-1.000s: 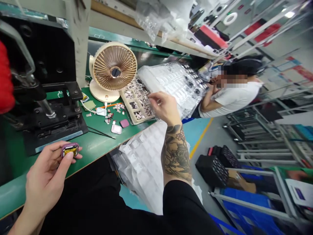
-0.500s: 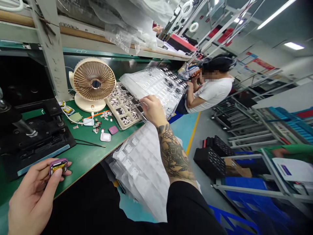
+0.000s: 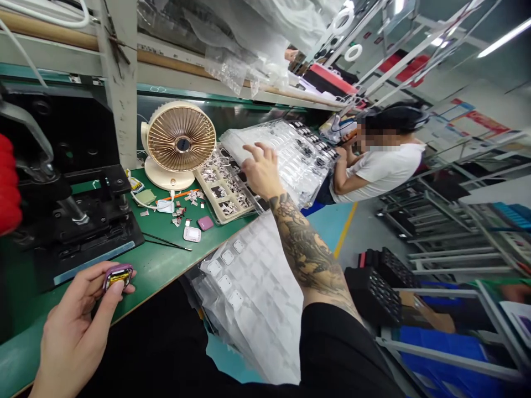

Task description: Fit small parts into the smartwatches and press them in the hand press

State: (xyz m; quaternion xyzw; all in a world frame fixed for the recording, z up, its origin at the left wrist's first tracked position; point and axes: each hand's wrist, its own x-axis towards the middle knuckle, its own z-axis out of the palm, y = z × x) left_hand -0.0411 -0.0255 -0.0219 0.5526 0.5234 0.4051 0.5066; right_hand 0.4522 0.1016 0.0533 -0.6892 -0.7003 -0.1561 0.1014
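Note:
My left hand (image 3: 78, 320) pinches a small purple device casing (image 3: 118, 275) between thumb and fingers, low over the bench's front edge. Black and yellow parts show inside it. Reaching forward, my right hand (image 3: 262, 170) has its fingers apart, with nothing visible in them. It hovers by the near edge of stacked clear plastic trays (image 3: 244, 138). Just left of it lies a beige compartment tray (image 3: 227, 190) of small flat pieces. A white square casing (image 3: 192, 234), a purple cover (image 3: 204, 223) and black tweezers (image 3: 168, 242) lie on the green bench.
Behind the small parts stands a cream fan (image 3: 181, 142). A black press fixture (image 3: 78, 204) with a red handle (image 3: 6, 188) takes up the left side. White blister trays (image 3: 261, 276) sit below the bench edge. Another person (image 3: 377, 166) works further along.
The view has swung left, so the scene sits further right. My right hand has lifted slightly and its fingers have spread. My left hand still holds the purple casing.

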